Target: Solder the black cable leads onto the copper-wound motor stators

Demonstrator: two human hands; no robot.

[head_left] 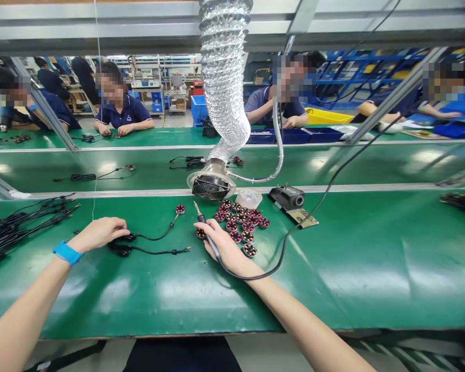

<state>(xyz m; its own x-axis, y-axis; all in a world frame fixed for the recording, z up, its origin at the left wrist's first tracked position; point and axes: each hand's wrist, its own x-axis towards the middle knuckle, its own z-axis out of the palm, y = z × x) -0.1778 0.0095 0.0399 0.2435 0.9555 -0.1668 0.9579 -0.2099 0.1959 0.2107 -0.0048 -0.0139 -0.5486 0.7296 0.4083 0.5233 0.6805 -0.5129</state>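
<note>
My left hand (103, 232), with a blue band at the wrist, is closed on a coiled black cable (120, 249) at the left of the green bench. One lead of the coiled cables ends in a small round motor stator (180, 209) with red windings; another lead ends in bare tips. My right hand (227, 248) grips a soldering iron (206, 225), its tip pointing up and away. Beside its fingers is a copper-wound stator (200, 233); I cannot tell whether they hold it. Several more stators (241, 218) lie grouped just beyond this hand.
A fan-ended foil duct (227, 93) hangs over the bench. Behind the stators are a tape roll (249, 198) and an iron stand (289, 197). The iron's cord (284, 243) loops rightward. Black cables (11, 227) pile at left. Several co-workers sit across the bench.
</note>
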